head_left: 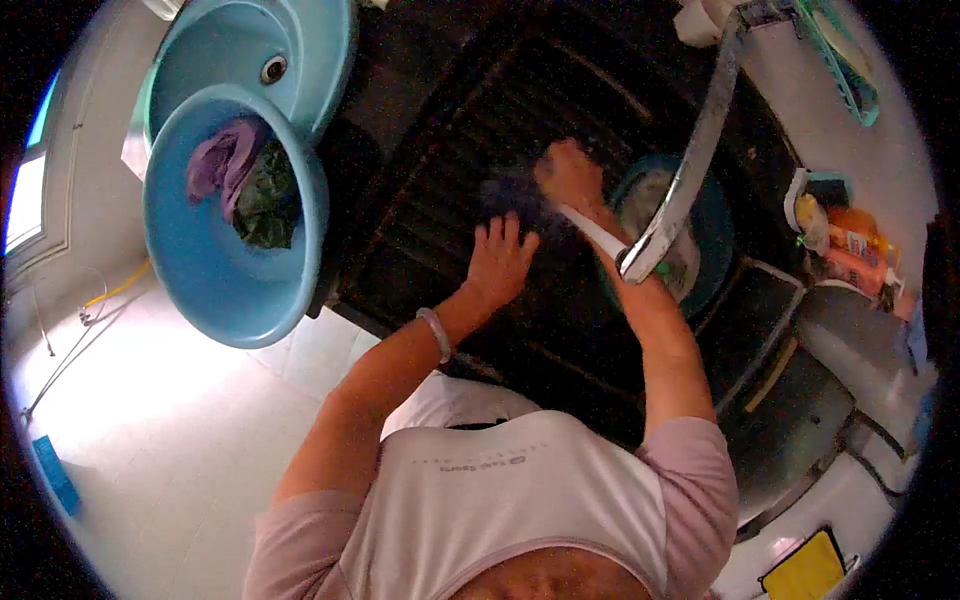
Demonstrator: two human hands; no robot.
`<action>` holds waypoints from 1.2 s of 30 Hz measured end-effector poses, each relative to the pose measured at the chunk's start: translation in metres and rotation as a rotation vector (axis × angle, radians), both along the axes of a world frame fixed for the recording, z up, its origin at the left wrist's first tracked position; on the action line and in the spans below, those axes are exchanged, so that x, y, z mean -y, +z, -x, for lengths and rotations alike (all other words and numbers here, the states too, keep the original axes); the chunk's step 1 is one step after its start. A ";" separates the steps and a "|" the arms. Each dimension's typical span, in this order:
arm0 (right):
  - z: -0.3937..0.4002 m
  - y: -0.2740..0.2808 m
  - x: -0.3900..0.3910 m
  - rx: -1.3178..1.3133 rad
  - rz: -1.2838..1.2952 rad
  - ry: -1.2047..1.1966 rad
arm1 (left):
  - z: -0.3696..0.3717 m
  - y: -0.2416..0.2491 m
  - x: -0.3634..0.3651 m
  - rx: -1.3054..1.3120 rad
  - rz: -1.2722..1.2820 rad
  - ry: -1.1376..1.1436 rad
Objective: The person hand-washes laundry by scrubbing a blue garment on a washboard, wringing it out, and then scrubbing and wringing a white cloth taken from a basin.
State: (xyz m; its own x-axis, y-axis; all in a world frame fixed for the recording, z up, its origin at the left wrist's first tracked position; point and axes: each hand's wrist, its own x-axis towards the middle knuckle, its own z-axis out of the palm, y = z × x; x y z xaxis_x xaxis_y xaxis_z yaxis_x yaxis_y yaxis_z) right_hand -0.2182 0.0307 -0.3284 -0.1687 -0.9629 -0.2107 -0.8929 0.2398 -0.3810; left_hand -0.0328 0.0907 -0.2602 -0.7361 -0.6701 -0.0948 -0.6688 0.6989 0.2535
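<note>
My left hand, with a pale bracelet at its wrist, lies with its fingers stretched out on the dark ribbed washboard of the sink. Just beyond its fingertips is a dark bluish cloth, hard to make out against the black surface. My right hand is closed over the right end of that cloth, slightly blurred. Water runs from the metal faucet down over my right forearm and wrist. Right beside that forearm sits a teal basin holding pale, wet contents that are partly hidden.
At the left, a blue basin holds purple cloth and dark green cloth. Behind it stands a larger light-blue tub. Bottles line the right ledge, near a green basket. The faucet arm hangs over the right side.
</note>
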 end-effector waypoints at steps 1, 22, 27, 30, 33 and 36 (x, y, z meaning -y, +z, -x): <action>0.016 0.031 0.019 0.054 0.003 -0.095 | 0.001 -0.010 0.002 -0.059 -0.122 0.046; 0.000 -0.001 0.049 -0.435 0.391 -0.481 | 0.018 -0.010 0.026 0.099 -0.214 0.023; -0.008 0.019 -0.058 0.299 0.259 -0.216 | 0.011 -0.016 0.023 -0.047 -0.302 0.101; -0.054 0.033 -0.101 0.801 0.264 -0.407 | 0.014 -0.019 0.029 0.080 -0.148 -0.054; -0.034 -0.018 -0.039 0.612 0.251 -0.605 | 0.021 -0.015 0.027 0.181 -0.126 -0.082; -0.007 -0.035 0.037 -0.163 0.437 -0.552 | 0.022 -0.030 0.026 0.159 -0.104 -0.064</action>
